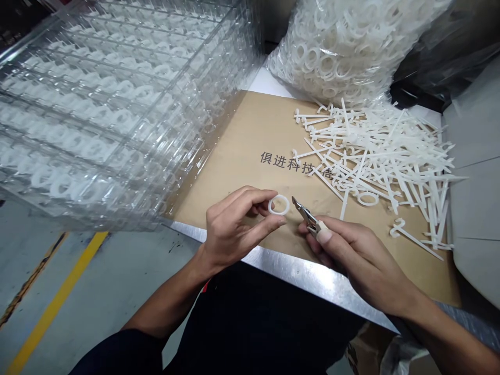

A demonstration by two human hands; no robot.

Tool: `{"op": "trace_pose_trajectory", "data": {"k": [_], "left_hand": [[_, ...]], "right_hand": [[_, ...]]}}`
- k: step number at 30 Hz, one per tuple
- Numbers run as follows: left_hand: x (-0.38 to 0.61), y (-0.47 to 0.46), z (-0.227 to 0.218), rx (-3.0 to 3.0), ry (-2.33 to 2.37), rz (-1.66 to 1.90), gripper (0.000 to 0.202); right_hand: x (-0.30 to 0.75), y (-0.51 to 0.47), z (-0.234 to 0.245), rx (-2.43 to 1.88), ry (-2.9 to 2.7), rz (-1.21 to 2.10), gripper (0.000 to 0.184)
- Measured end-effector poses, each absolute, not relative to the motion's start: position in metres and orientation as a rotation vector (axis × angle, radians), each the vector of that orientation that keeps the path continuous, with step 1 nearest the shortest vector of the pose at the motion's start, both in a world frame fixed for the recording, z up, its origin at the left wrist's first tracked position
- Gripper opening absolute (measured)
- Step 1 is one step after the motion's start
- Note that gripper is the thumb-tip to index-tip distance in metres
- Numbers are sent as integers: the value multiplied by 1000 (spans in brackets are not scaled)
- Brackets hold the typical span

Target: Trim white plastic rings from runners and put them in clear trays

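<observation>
My left hand (238, 224) pinches a small white plastic ring (288, 204) between thumb and fingers, above the near edge of the cardboard sheet. Just right of the ring, my right hand (351, 245) is closed around a pair of small metal nippers (307, 213). Their tip points up and left toward the ring, with a small gap between them. A pale wrap covers the tip of my right thumb. Beyond my right hand lies a heap of white plastic sprues (375, 151), thin sticks with curled ends.
Stacked clear plastic trays (117, 99) filled with white rings stand at the left. A clear bag (336, 57) of rings sits at the back. Printed cardboard (230, 151) covers the table, whose metal edge (312, 273) runs in front of me.
</observation>
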State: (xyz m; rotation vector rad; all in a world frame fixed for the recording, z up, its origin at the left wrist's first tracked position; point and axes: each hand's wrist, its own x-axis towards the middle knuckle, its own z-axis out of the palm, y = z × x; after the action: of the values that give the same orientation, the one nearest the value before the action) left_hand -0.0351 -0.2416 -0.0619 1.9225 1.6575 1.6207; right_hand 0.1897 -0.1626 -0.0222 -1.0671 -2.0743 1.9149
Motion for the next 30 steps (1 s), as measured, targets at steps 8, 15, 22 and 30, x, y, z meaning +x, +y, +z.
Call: {"op": "trace_pose_trajectory", "data": {"k": [8,15,22,30], "left_hand": [[-34,-241,-62,1905,1650,1617,32],[-33,-243,-63,1884,1644,1612,33],[-35,-241,-61,1910,1638,1607,31],[-34,-241,-61,1911,1647,1603,33]], "right_hand": [[191,-163,-22,-1073,-2078,1923,45],[190,-162,-22,-1069,-2093,1906,43],[191,-162,-23,-1049,-2114,1898,41],[189,-162,-21,-1065,-2104,1892,41]]}}
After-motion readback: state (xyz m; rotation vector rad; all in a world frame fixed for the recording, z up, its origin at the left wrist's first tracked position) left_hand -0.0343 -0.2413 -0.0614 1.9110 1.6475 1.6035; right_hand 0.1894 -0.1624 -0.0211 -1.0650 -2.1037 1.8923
